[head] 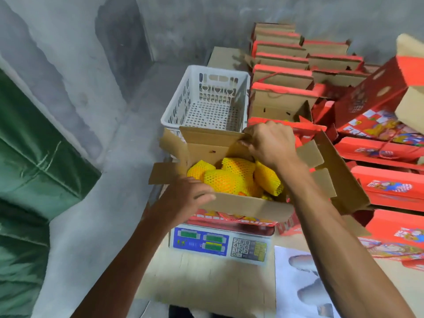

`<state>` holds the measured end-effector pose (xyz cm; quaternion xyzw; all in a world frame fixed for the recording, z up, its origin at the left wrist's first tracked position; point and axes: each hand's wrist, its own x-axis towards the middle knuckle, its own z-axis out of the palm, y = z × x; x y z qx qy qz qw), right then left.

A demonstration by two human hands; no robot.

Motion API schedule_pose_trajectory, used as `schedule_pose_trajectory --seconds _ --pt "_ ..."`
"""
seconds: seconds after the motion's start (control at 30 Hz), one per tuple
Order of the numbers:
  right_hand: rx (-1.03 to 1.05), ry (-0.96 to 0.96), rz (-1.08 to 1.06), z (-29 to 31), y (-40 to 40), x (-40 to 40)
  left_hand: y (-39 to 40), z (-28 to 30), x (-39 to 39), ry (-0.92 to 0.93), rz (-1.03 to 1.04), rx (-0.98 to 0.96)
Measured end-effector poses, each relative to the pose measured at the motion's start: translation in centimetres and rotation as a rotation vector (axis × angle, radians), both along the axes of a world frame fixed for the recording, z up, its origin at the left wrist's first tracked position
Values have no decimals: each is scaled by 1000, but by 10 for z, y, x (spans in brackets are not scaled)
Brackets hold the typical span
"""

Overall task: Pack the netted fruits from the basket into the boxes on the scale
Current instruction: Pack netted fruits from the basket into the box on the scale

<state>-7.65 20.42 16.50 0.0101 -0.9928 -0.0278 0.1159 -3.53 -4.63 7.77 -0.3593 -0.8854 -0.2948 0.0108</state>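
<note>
one basket (174, 106), one scale (220, 243), two hands (270, 143)

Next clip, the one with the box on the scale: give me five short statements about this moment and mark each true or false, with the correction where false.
1. The white basket behind the box holds several netted fruits. False: it shows no fruit, only its perforated bottom.
2. The open box sits on the scale. True.
3. The right hand grips the box's far flap. True.
4. The left hand is lifting a fruit out of the box. False: it grips the box's near wall.
5. The netted fruits in the box are wrapped in red netting. False: the netting is yellow.
</note>
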Motion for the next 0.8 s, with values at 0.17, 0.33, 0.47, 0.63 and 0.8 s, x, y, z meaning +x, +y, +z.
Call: schedule_pose_trajectory --seconds 0.17,0.33,0.47,0.63,0.8 --pt "-71 0 -98 -12 -5 5 -11 -14 -7 17 52 105" --pt "-158 32 -186 -18 -18 14 -9 -18 -7 -29 112 120" --pt "-144 69 -203 -26 -27 24 -6 -15 -3 -2 125 134" --pt "-163 122 -190 -27 -35 30 -7 -19 3 -3 133 161" --pt "-226 225 -148 -40 -40 44 -11 -20 16 43 141 154"
